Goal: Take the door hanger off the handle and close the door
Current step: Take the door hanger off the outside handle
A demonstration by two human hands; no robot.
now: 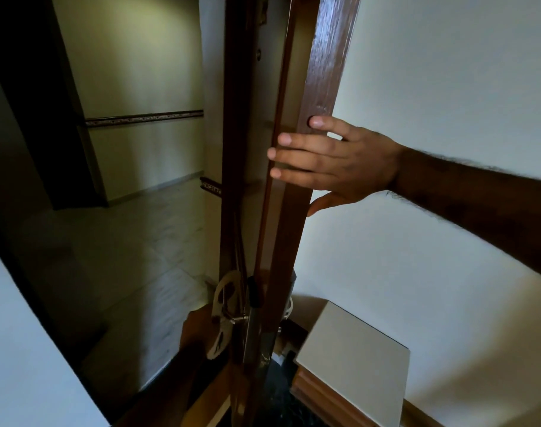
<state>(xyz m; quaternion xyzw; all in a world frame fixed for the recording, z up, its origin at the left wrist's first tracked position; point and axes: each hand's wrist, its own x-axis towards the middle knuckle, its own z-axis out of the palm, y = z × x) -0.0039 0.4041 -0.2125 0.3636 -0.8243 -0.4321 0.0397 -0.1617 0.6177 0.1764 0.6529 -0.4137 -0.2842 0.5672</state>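
I see the door [281,149] edge-on up the middle of the frame, standing open. My right hand [333,166] lies flat against its edge at centre right, fingers spread, gripping nothing. The pale door hanger [223,315] hangs on the metal handle [236,318] at bottom centre. My left hand [198,329] sits just beside it, mostly hidden; I cannot tell its grip. A white-topped cabinet [352,359] crowds the lower right, and a dim corridor floor [133,254] fills the left.
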